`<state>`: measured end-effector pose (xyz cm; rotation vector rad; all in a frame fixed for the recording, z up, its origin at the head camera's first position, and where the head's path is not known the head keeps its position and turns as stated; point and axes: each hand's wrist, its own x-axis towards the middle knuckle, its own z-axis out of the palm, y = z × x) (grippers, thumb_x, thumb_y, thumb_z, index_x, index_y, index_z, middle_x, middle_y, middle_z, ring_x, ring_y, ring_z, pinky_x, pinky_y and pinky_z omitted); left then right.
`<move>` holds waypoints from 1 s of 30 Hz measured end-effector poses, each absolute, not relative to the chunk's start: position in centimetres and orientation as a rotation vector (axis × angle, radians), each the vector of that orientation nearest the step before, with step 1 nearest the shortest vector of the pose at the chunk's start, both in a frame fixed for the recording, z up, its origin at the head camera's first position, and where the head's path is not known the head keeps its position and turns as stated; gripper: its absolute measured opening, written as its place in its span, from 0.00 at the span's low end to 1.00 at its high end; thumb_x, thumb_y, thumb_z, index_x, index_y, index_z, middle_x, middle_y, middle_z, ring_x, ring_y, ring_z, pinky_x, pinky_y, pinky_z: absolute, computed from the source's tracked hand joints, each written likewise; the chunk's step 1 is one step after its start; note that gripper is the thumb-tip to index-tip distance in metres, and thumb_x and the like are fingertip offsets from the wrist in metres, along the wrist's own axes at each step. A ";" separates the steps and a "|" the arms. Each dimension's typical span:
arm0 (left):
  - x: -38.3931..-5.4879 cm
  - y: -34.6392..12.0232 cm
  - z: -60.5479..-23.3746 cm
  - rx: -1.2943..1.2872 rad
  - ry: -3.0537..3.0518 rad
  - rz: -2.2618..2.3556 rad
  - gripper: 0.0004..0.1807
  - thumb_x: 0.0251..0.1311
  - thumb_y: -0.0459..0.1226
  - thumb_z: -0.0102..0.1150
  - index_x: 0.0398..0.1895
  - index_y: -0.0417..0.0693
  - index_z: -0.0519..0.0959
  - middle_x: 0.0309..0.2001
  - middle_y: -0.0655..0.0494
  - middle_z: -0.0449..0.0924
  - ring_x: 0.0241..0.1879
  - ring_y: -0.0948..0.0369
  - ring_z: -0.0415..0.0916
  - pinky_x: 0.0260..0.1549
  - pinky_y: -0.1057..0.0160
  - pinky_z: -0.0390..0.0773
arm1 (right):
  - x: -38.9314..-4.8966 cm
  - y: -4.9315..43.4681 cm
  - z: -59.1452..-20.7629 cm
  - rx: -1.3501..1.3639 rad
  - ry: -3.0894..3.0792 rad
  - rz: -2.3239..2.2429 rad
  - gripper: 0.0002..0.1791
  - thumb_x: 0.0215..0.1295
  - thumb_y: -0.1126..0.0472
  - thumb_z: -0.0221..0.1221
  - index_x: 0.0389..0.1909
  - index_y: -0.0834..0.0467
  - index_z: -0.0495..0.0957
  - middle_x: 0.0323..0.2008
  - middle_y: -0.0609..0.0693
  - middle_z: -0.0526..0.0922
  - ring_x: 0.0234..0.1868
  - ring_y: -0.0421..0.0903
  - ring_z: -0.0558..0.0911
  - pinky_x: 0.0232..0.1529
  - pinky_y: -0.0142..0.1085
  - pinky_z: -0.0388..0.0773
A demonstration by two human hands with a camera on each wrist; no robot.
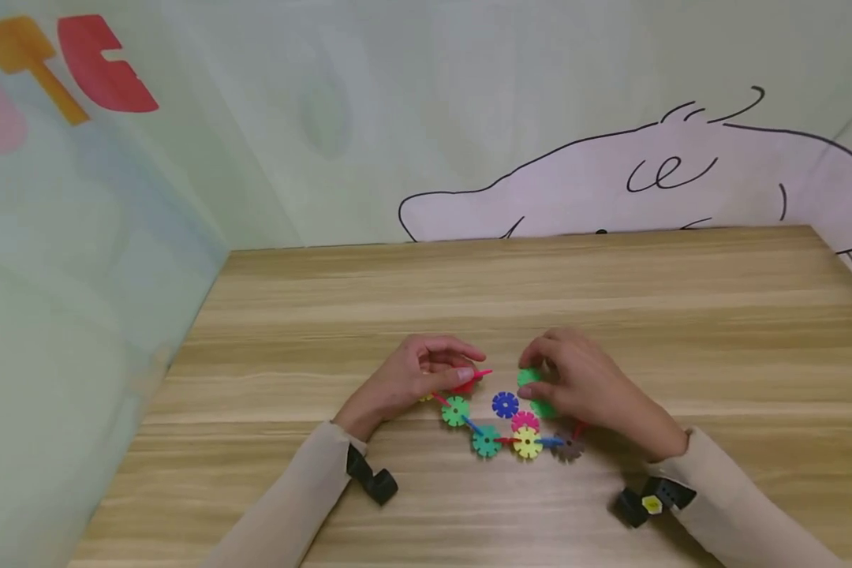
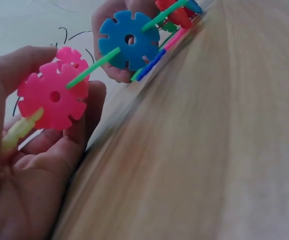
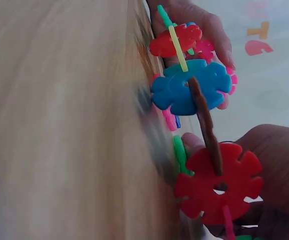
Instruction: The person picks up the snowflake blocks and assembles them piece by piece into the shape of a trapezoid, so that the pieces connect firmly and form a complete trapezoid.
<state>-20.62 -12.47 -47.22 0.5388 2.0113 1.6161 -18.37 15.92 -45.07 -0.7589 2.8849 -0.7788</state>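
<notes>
A curved chain of notched plastic discs lies on the table, with a teal disc [image 1: 486, 442], a yellow disc [image 1: 528, 442] and a brown disc [image 1: 568, 447] along its near side. At its left end my left hand [image 1: 426, 372] holds a pink notched disc [image 2: 54, 95] between thumb and fingers. A green disc [image 2: 93, 67] slotted into it leads to a blue disc [image 2: 129, 40]. My right hand [image 1: 578, 383] pinches a green notched disc [image 1: 529, 378] with thumb and fingers, above the chain's right part. Under that hand, a red disc [image 3: 218, 184] stands on edge, joined to a brown one.
Inside the curve lie a dark blue disc [image 1: 505, 405] and a pink disc [image 1: 525, 421]. The wooden table [image 1: 326, 308] meets a wall [image 1: 341, 118] with printed drawings at the back and left. Black straps with small cameras [image 1: 379, 485] sit on both wrists.
</notes>
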 end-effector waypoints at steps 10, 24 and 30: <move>-20.6 -12.5 -47.3 0.539 2.020 1.615 0.19 0.73 0.43 0.66 0.64 0.51 0.84 0.55 0.50 0.91 0.50 0.58 0.90 0.52 0.63 0.88 | -18.7 15.8 -45.5 -0.678 2.772 -1.082 0.08 0.66 0.64 0.74 0.40 0.52 0.85 0.34 0.43 0.88 0.37 0.40 0.81 0.42 0.34 0.82; -20.6 -12.4 -47.4 0.519 2.010 1.635 0.20 0.73 0.42 0.68 0.65 0.52 0.83 0.54 0.50 0.89 0.47 0.59 0.88 0.49 0.65 0.87 | -18.6 15.6 -45.3 -0.589 2.782 -1.335 0.10 0.67 0.65 0.73 0.48 0.54 0.92 0.37 0.47 0.94 0.31 0.40 0.83 0.32 0.29 0.79; -20.6 -12.5 -47.4 0.529 2.020 1.634 0.19 0.72 0.41 0.68 0.64 0.53 0.84 0.53 0.50 0.89 0.47 0.59 0.88 0.50 0.65 0.87 | -18.3 15.3 -45.0 -0.593 2.715 -1.380 0.10 0.67 0.61 0.74 0.48 0.51 0.91 0.28 0.44 0.91 0.25 0.38 0.83 0.26 0.31 0.79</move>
